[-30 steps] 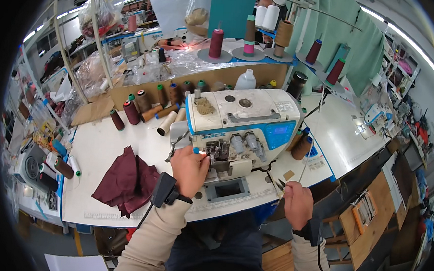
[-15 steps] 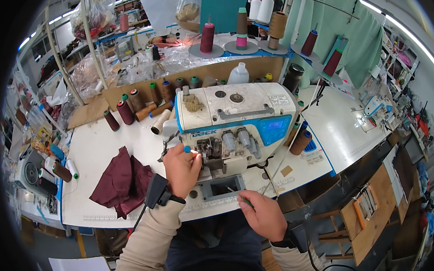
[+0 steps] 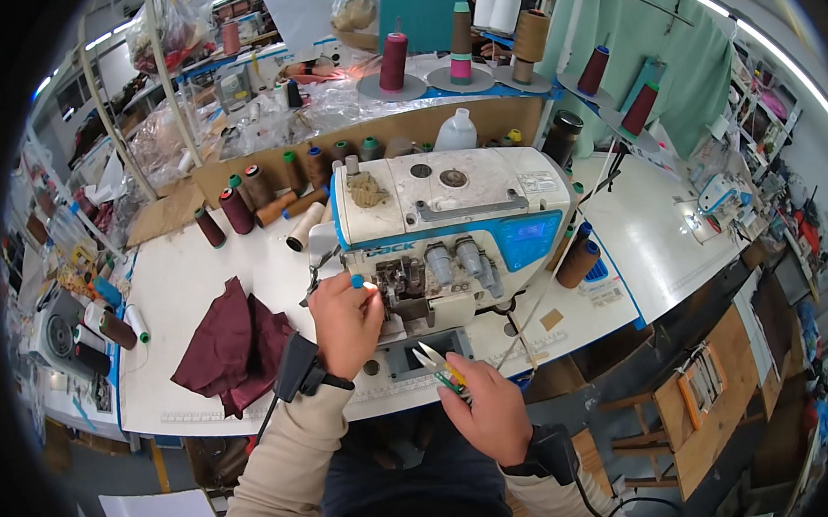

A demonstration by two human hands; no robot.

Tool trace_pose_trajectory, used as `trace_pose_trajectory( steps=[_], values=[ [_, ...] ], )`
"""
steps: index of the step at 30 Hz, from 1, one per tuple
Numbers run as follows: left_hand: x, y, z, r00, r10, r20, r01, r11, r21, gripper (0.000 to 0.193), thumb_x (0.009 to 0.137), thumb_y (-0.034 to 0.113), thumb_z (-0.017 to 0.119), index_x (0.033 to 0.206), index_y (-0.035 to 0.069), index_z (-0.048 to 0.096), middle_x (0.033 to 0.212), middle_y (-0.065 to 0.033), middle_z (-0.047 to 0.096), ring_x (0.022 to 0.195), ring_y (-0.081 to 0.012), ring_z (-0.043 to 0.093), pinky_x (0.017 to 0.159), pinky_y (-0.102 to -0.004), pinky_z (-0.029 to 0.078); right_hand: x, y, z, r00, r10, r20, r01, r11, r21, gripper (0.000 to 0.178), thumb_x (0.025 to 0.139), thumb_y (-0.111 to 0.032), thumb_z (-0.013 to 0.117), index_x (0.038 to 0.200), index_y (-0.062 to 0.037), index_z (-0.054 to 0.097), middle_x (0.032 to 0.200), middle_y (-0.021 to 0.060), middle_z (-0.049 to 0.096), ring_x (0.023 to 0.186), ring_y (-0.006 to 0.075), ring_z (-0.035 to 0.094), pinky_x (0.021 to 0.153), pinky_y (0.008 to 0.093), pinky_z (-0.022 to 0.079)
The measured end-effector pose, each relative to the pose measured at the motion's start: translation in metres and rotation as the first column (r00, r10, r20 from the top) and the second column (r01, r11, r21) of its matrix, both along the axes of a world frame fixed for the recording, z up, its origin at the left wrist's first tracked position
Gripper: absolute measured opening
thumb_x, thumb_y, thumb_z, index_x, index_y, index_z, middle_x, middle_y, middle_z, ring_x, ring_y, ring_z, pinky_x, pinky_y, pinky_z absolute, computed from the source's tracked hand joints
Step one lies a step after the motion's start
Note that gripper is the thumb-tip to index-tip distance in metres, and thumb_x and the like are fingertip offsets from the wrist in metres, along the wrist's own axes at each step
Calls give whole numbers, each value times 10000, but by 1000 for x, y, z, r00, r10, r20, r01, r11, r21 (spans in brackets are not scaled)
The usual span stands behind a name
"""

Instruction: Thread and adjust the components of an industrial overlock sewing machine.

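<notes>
My left hand [image 3: 347,328] is closed at the needle end of a white and blue overlock sewing machine [image 3: 473,198]. Its thumb and fingertips are pinched together beside a small blue-capped piece [image 3: 358,281]; what they grip is mostly hidden. Thread snips [image 3: 439,364] with pale pointed blades and yellow and green handles are in my right hand [image 3: 490,410]. Their blades stand apart over the grey-framed opening [image 3: 399,363] in the table, in front of the machine. To the left of my left hand lies a crumpled maroon cloth [image 3: 231,347].
Several thread cones [image 3: 236,211] stand and lie behind and left of the machine. More sit on a raised thread stand [image 3: 456,78] at the back. A white plastic bottle [image 3: 456,132] is behind the machine. The white table's [image 3: 173,293] front edge runs beneath my wrists.
My right hand has shifted slightly left and turned, so both blades of the snips now show, spread apart. My left hand stays at the machine's needle end.
</notes>
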State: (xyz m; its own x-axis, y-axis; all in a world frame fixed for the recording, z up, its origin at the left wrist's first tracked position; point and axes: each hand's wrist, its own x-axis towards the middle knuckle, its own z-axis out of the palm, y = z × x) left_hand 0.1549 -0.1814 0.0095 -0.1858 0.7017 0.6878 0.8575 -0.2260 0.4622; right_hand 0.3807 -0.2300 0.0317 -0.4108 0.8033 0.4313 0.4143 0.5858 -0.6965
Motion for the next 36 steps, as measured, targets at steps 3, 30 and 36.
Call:
trace_pose_trajectory(
  steps=[3,30,36],
  values=[
    [0,-2,-1,1000,-4,1,4,1000,2,41,739,39,689,765,7,692,753,-118,604,749,-323,577,669,-414,440,-7,14,3,994,-48,100,31,985,169,343,801,-117,690,1132,-54,625,782,72,609,679,269,631,574,364,503],
    [1,-4,-6,998,60,-1,-60,996,66,100,690,77,730,732,30,653,924,-112,624,891,-322,555,782,-429,412,-80,47,-4,886,-314,342,133,878,460,195,781,-171,653,964,-121,605,729,40,579,655,229,635,530,361,517],
    [1,-6,-8,997,36,68,-35,999,-14,97,712,99,703,788,40,685,960,-88,628,984,-317,545,863,-453,370,-82,47,-4,886,-321,335,139,873,467,199,778,-173,656,965,-125,607,733,39,578,658,229,634,526,363,513]
  ],
)
